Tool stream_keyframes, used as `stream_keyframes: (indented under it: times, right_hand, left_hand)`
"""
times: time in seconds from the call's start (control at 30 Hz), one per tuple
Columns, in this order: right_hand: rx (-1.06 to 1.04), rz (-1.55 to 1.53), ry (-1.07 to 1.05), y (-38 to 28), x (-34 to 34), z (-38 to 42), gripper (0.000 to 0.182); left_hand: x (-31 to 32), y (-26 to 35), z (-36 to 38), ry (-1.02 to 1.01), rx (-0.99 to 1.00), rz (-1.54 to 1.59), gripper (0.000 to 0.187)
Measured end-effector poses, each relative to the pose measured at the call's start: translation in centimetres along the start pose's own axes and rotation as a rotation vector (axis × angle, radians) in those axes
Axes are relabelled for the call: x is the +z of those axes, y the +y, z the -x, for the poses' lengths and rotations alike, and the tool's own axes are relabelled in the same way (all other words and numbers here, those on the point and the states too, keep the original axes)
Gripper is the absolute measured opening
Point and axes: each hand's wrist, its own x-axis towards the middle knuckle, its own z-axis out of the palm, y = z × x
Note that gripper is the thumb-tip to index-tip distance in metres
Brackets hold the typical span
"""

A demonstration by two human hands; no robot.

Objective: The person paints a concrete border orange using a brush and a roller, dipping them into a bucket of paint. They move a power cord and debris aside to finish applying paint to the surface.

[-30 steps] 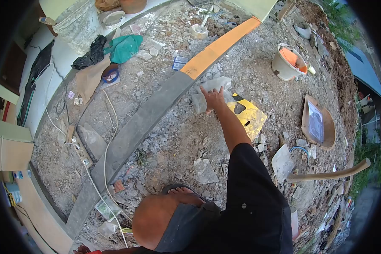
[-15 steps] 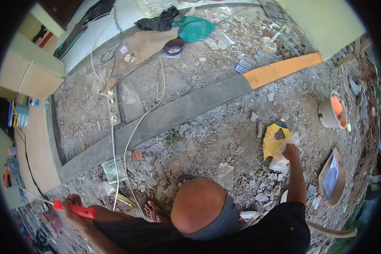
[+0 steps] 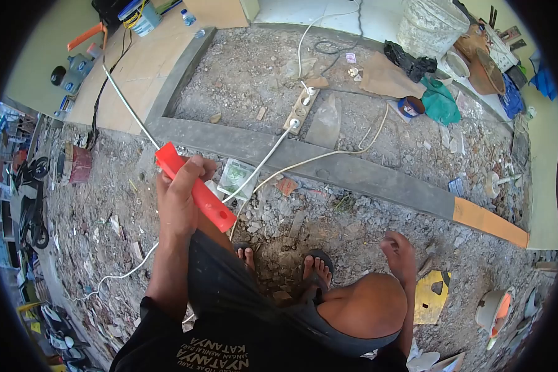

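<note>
My left hand (image 3: 181, 195) is wrapped round the red handle of a paint roller (image 3: 214, 208). Its metal rod runs up and left to an orange roller head at the upper left, over the tiled floor. My right hand (image 3: 400, 257) hangs beside my bent knee, fingers loosely curled, and I see nothing in it. Close to it on the rubble lies a yellow sheet (image 3: 431, 297) with a dark mark. Farther off, a concrete curb (image 3: 359, 164) crosses the ground, its right end painted orange (image 3: 490, 222).
A power strip (image 3: 301, 111) with plugged-in white cables lies beyond the curb. A cable (image 3: 316, 155) loops across the curb towards my feet. At right stands a bucket (image 3: 493, 310) with orange inside. A blue tin (image 3: 411, 106), green cloth (image 3: 440, 102) and white bucket (image 3: 431, 28) are at the back.
My view has swung left. My right hand has left the yellow sheet and the clear plastic it was holding, and is now beside my knee. The paint roller stays in my left hand.
</note>
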Motion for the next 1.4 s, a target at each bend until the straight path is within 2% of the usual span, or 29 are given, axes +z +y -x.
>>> stream_keyframes:
  times: [0.03, 0.1, 0.17, 0.23, 0.3, 0.37, 0.43, 0.47, 0.53, 0.6, 0.63, 0.7, 0.77, 0.83, 0.9, 0.97, 1.03, 1.07, 1.1, 1.17, 1.2, 1.27, 1.33, 1.37, 1.4]
  right_hand:
    - [-0.143, -0.156, -0.112, -4.8, 2.2, -3.0, 0.037]
    - [-0.379, -0.521, -0.393, -13.1, 5.6, -7.9, 0.04]
    - [-0.544, -0.713, -0.638, -22.1, 6.9, -10.4, 0.054]
    - [-0.691, -0.843, -0.835, -27.8, 8.4, -12.9, 0.057]
    - [-0.731, -0.88, -0.944, -29.9, 8.4, -13.7, 0.055]
    - [-0.621, -0.749, -0.742, -31.4, 7.3, -13.3, 0.049]
    - [-0.565, -0.767, -0.666, -30.4, 5.6, -12.2, 0.047]
    - [-0.512, -0.819, -0.589, -28.9, 5.2, -12.2, 0.047]
    - [-0.416, -0.863, -0.465, -25.4, 4.2, -11.7, 0.046]
    - [-0.344, -0.851, -0.37, -22.0, 3.6, -10.4, 0.045]
    - [-0.316, -0.848, -0.319, -20.5, 3.4, -9.8, 0.045]
    - [-0.271, -0.84, -0.26, -17.7, 3.5, -8.8, 0.045]
    - [-0.222, -0.828, -0.207, -15.9, 3.9, -7.7, 0.045]
    - [-0.201, -0.85, -0.11, -14.8, 4.2, -7.0, 0.044]
    - [-0.221, -0.863, -0.086, -14.4, 4.3, -6.6, 0.042]
    - [-0.233, -0.876, -0.052, -14.4, 4.4, -6.2, 0.041]
    - [-0.25, -0.922, -0.019, -14.7, 4.1, -6.0, 0.039]
    - [-0.253, -0.916, -0.018, -14.8, 4.0, -6.0, 0.039]
    - [-0.274, -0.915, -0.008, -14.8, 3.8, -6.0, 0.039]
    - [-0.282, -0.911, 0.033, -14.4, 3.3, -5.4, 0.039]
    - [-0.269, -0.887, 0.043, -14.1, 2.8, -5.2, 0.04]
    - [-0.266, -0.872, 0.061, -13.6, 2.2, -5.2, 0.04]
    - [-0.271, -0.836, 0.069, -12.9, 1.7, -4.5, 0.041]
    - [-0.259, -0.831, 0.088, -12.6, 1.5, -4.0, 0.041]
    - [-0.24, -0.806, 0.104, -12.3, 1.3, -3.7, 0.042]
  left_hand:
    - [0.5, 1.0, -0.2, 0.023, 0.005, 0.007, 0.027]
    - [1.4, 3.3, -0.8, -0.115, -0.018, -0.295, 0.038]
    - [2.8, 4.0, -2.2, -0.226, 0.072, -0.368, 0.051]
    - [4.5, 4.6, -3.2, -0.393, 0.09, -0.291, 0.054]
    - [6.3, 4.5, -4.4, -0.462, 0.106, -0.325, 0.057]
    - [6.8, 3.8, -6.0, -0.531, 0.122, -0.357, 0.061]
    - [6.9, 1.1, -8.2, -0.719, 0.403, -0.197, 0.068]
    - [6.1, -1.4, -10.1, -0.778, 0.289, -0.178, 0.076]
    - [4.3, -6.1, -11.7, -0.749, 0.244, -0.416, 0.067]
    - [2.2, -14.3, -11.0, -0.527, 0.188, -1.043, 0.052]
    - [0.7, -19.3, -9.8, -0.526, 0.322, -1.142, 0.039]
    - [-0.1, -25.3, -6.2, -0.944, 0.252, -1.144, 0.035]
    - [0.7, -29.5, -3.0, -1.183, 0.422, -0.987, 0.046]
    - [3.8, -29.9, -2.3, -0.828, 0.872, -0.913, 0.065]
    - [6.8, -28.9, -5.1, -0.395, 0.738, -0.986, 0.083]
    - [7.6, -29.3, -10.0, -0.055, 0.438, -1.132, 0.094]
    - [5.3, -30.8, -13.2, -0.287, 0.324, -1.194, 0.101]
    - [4.7, -30.8, -12.8, -0.28, 0.438, -1.248, 0.088]
    - [4.3, -30.7, -13.3, -0.28, 0.447, -1.244, 0.088]
    - [4.0, -30.9, -14.0, -0.364, 0.504, -1.225, 0.064]
    - [3.7, -31.4, -14.4, -0.265, 0.629, -1.182, 0.042]
    - [2.4, -30.9, -16.5, -0.27, 0.712, -1.263, 0.036]
    - [1.4, -29.1, -18.3, -0.288, 0.527, -1.303, 0.035]
    - [1.5, -28.3, -18.4, -0.309, 0.534, -1.292, 0.035]
    - [2.1, -27.1, -18.6, -0.32, 0.249, -1.257, 0.038]
